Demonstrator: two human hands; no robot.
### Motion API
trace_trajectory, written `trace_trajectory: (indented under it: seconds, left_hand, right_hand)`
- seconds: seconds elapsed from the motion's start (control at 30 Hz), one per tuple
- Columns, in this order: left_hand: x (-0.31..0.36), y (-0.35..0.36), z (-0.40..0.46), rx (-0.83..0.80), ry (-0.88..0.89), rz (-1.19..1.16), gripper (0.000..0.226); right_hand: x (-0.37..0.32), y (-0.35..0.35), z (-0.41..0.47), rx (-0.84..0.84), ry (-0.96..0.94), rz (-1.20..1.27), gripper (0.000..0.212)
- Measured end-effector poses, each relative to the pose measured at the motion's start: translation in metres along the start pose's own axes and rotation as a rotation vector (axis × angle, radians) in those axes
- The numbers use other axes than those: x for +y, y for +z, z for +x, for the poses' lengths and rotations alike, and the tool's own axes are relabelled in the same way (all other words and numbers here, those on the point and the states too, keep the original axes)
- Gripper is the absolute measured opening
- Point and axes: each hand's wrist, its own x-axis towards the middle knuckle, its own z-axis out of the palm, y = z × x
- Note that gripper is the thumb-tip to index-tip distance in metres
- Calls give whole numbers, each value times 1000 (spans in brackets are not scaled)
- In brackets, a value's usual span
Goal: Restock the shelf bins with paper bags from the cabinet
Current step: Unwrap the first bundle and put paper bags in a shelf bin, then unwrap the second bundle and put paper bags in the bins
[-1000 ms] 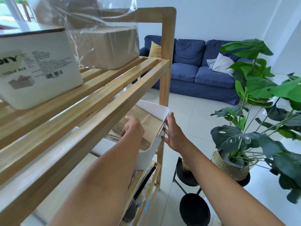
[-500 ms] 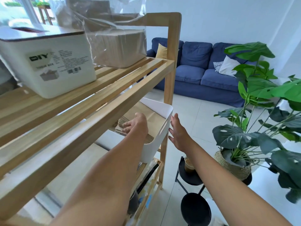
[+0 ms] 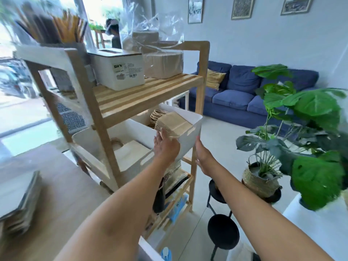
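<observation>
A stack of brown paper bags (image 3: 174, 123) lies in a white bin (image 3: 190, 139) on the middle level of a wooden shelf unit (image 3: 148, 92). My left hand (image 3: 164, 146) rests at the bin's near rim, fingers touching the edge of the bag stack. My right hand (image 3: 202, 157) lies flat against the bin's right outer wall, fingers straight. A second white bin (image 3: 94, 147) to the left holds white paper bags (image 3: 131, 155). More brown bags wrapped in clear plastic (image 3: 162, 65) sit on the top level.
A white tissue box (image 3: 118, 71) stands on the shelf's top. Black stools (image 3: 223, 232) and a potted monstera (image 3: 263, 178) stand right of the shelf. A blue sofa (image 3: 244, 93) is behind. A wooden table (image 3: 47, 194) with a paper stack is at left.
The view has pulled back and up from the shelf. My left hand has drawn back from on top of the bags to the bin's near rim. My right hand stays by the bin's side.
</observation>
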Motion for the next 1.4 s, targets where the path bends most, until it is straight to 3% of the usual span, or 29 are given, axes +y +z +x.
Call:
trace_trajectory:
  seconds: [0.17,0.3,0.53,0.87,1.0,1.07,1.13,1.23,1.3,1.4]
  left_hand:
    - [-34,-21,-69,-139,42,250,67]
    - [-57,-57,-110,-247,-20,333,63]
    - [-107,-138,-159,-324,-94,434,58]
    - [-252,-314,-257,-82,-270,517,45]
    - [-307,-390,-299,5,-331,579,62]
    - [-324,-418,-315,34,-323,587,71]
    - [-339,-440,-330,57,-328,591,80]
    - [-356,-460,-342,34,-345,633,98]
    - [-363,-468,-350,25,-355,647,107]
    - [-371,-475,-356,17,-347,646,116]
  right_hand:
    - [13,23,-47,-100,-15,-231,55]
    - [26,47,-72,-90,-33,-435,56]
    - [75,125,-112,-223,-142,-618,50]
    - [117,321,-202,-175,-314,-898,53]
    - [112,399,-245,-135,-541,-861,57]
    - [111,425,-263,-203,-636,-866,56]
    - [114,447,-275,-375,-758,-881,60]
    - [123,458,-283,-642,-910,-1046,87]
    - [129,464,-280,-751,-914,-1248,108]
    - [136,471,-271,-848,-808,-1419,121]
